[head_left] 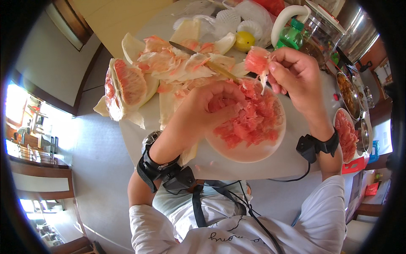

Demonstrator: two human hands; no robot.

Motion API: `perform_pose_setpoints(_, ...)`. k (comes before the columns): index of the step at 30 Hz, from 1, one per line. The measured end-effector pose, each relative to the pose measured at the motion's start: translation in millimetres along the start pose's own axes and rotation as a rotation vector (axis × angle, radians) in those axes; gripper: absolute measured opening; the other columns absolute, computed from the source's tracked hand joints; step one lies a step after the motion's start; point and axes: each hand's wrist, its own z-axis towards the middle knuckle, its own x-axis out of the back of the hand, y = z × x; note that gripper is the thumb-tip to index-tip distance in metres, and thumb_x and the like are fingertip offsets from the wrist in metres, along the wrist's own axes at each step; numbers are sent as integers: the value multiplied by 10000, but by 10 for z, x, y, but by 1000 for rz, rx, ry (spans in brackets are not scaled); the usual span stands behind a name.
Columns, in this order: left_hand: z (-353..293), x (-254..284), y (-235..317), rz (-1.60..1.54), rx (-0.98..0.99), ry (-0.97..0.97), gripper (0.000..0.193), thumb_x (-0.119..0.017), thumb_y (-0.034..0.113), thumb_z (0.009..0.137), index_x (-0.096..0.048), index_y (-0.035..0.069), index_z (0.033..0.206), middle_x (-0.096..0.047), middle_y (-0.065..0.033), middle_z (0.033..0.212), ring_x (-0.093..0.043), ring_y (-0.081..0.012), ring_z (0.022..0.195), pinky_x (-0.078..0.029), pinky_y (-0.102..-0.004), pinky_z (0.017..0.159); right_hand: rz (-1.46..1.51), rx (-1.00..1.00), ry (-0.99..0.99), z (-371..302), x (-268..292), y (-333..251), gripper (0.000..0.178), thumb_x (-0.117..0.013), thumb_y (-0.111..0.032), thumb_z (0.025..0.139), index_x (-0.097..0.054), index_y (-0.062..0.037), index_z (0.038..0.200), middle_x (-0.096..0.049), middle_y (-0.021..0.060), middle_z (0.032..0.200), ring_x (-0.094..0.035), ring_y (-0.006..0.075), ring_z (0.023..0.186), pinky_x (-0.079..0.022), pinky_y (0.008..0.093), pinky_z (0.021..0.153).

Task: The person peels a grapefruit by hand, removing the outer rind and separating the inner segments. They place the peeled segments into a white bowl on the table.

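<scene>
Pink pomelo pulp [253, 122] is heaped in a white bowl [247, 156] on the table before me. Over the bowl's left side, my left hand [215, 103] curls its fingers around a piece of pomelo flesh [220, 101], partly hidden by them. Raised above the bowl's far right rim, my right hand [294, 72] pinches a pink pomelo piece [258, 60] with a strip of pale membrane hanging from it. A large part-peeled pomelo chunk [129, 86] stands at the far left. Beyond my left hand, a knife [184, 48] lies across the peel.
Peel and membrane scraps [169, 59] cover the table's far left. Behind them are a yellow lemon-like fruit [244, 41], white foam netting [228, 19] and a green-capped bottle [292, 34]. On the right stand a plate of pink pulp [345, 135] and a metal dish of food [347, 95].
</scene>
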Motion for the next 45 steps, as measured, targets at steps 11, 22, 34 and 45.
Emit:
perform_pose_setpoints(11, -44, -52, 107, -166, 9, -13, 452, -622, 2, 839, -427, -28, 1245, -538, -95, 1181, -545, -143, 1075, -436, -278, 946, 42, -175, -318, 15, -15, 29, 147, -583, -120, 855, -595, 27, 853, -595, 0, 733, -521, 25, 650, -432, 185, 585)
perform_pose_setpoints(22, -31, -40, 102, -189, -37, 121, 195, -633, 18, 844, -558, -26, 1018, -604, -49, 966, -578, -85, 872, -470, -220, 784, -347, -3, -351, -89, -167, 5, 227, -687, -175, 811, -590, 16, 884, -603, 55, 716, -541, 122, 618, -456, 244, 623)
perform_pose_setpoints(34, -38, -53, 66, -184, -14, 107, 149, -655, -1, 826, -570, -17, 947, -620, -45, 927, -602, -91, 859, -490, -212, 772, -492, 152, -293, -121, -228, 36, 135, -635, -114, 720, -543, -15, 727, -556, 140, 632, -525, 293, 554, -427, 343, 523)
perform_pose_setpoints(45, -67, -132, 101, -84, -63, 229, 115, -654, -27, 817, -578, -47, 900, -624, -37, 867, -608, -78, 833, -509, -216, 761, -861, 465, -11, -211, -420, 98, 137, -630, -73, 644, -540, -34, 739, -564, 108, 650, -567, 290, 575, -461, 368, 517)
